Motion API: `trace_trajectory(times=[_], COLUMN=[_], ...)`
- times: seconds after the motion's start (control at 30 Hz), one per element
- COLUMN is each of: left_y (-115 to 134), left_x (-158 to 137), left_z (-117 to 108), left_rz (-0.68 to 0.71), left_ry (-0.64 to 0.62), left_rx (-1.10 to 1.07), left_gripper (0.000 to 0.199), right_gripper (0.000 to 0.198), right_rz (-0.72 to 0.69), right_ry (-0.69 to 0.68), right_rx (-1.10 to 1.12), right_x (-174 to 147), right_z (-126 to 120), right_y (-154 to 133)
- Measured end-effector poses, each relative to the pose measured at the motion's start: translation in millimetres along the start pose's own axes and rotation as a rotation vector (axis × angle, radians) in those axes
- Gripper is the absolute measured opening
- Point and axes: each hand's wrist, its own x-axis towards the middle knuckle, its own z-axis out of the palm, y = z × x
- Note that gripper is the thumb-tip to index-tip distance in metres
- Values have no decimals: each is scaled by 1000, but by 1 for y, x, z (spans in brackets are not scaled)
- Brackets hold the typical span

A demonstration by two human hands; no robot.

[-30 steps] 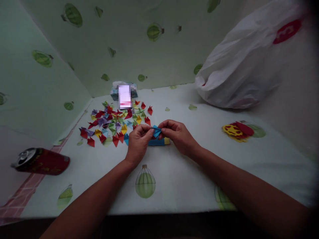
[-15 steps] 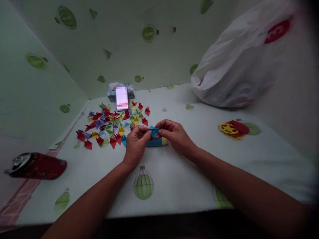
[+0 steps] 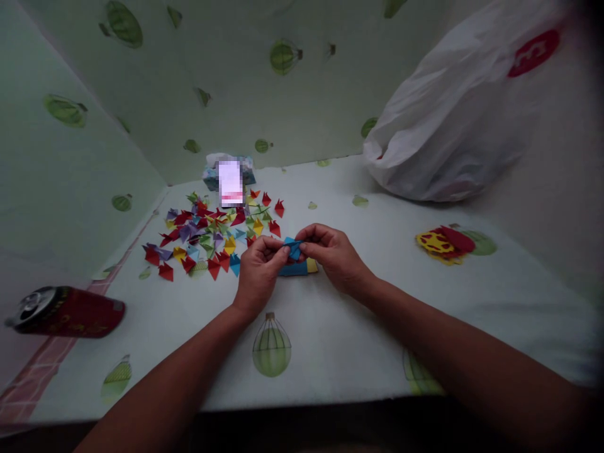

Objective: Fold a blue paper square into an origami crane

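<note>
A small piece of folded blue paper (image 3: pixel 293 248) is held between both hands above the table. My left hand (image 3: pixel 260 267) pinches its left side between thumb and fingers. On its right side, my right hand (image 3: pixel 333 251) closes thumb and fingertips on the edge. Beneath the hands lies a flat stack of blue and yellow paper (image 3: pixel 295 269), partly hidden. To the left of my left hand spreads a pile of small folded paper pieces (image 3: pixel 212 234) in red, purple, yellow, green and blue, pointed like origami cranes.
A lit phone (image 3: pixel 231 182) leans on a tissue box (image 3: pixel 212 175) at the back. A red drink can (image 3: pixel 70 311) stands at the left. A big white plastic bag (image 3: pixel 438 126) bulges at the back right, with yellow and red cut-out pieces (image 3: pixel 443 242) before it.
The view has shifted very slightly. Both hands stay in place on the blue paper, with the right fingers moved a little along its edge.
</note>
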Motion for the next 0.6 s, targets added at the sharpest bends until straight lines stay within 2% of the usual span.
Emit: trace_trajectory(times=[0.27,0.6], left_y=[1,4], left_x=[0,1], left_z=[-1,0], left_rz=[13,-37], left_ry=[13,-43], left_rx=[59,-12], left_gripper=[19,21], right_gripper=[15,13], right_rz=[-15,10], right_ry=[-16,37], right_rx=[-14,-19], right_x=[0,-1], right_z=[-2,0], right_y=[2,-1])
